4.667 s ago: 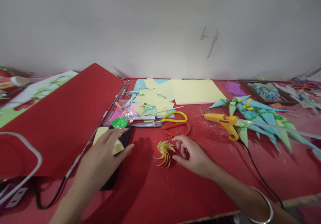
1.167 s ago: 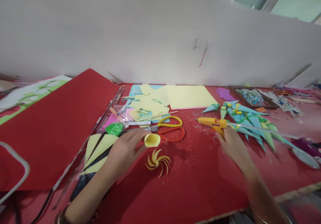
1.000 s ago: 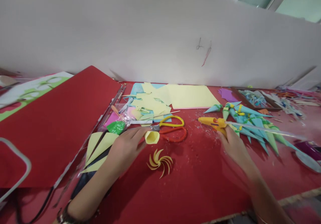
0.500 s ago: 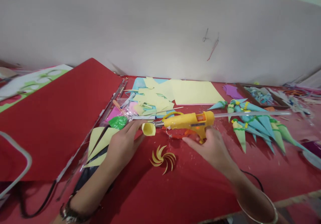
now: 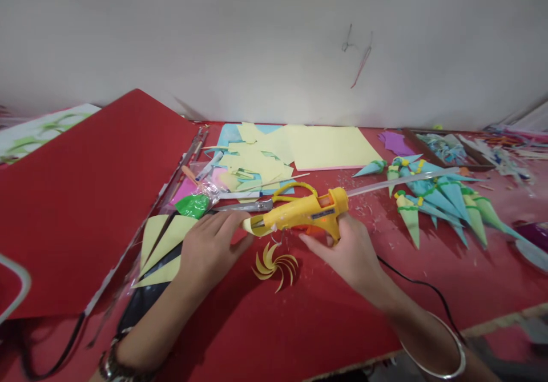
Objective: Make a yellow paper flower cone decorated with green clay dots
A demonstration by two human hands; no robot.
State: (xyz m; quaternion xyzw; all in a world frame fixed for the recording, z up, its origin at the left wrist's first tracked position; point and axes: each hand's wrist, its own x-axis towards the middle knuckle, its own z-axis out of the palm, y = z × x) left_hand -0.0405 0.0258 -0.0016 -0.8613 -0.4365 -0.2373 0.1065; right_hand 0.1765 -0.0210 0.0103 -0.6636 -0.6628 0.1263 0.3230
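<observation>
My right hand point(image 5: 346, 253) is wrapped round the handle of a yellow hot glue gun point(image 5: 299, 212), with a long clear glue stick point(image 5: 398, 182) sticking out of its back. The gun's nozzle reaches into the open end of a small rolled yellow paper cone point(image 5: 253, 226). Pinched round that cone is my left hand point(image 5: 216, 248), which hides most of it. Below the nozzle, a pinwheel of curled yellow paper strips point(image 5: 274, 265) lies on the red tabletop point(image 5: 274, 330). Flat yellow paper triangles point(image 5: 169, 248) rest beside my left wrist.
Blue and green paper cones point(image 5: 440, 199) are piled at the right. Yellow sheets point(image 5: 334, 148) and paper scraps lie along the white wall. Yellow-handled scissors point(image 5: 295, 188) sit behind the gun. A large red board point(image 5: 94, 199) covers the left side; a black cord point(image 5: 419, 282) runs near my right forearm.
The glue gun has moved left and tilted nose-down, so its nozzle is now inside the paper cone's mouth. My left hand keeps its hold on the cone. The view has shifted slightly.
</observation>
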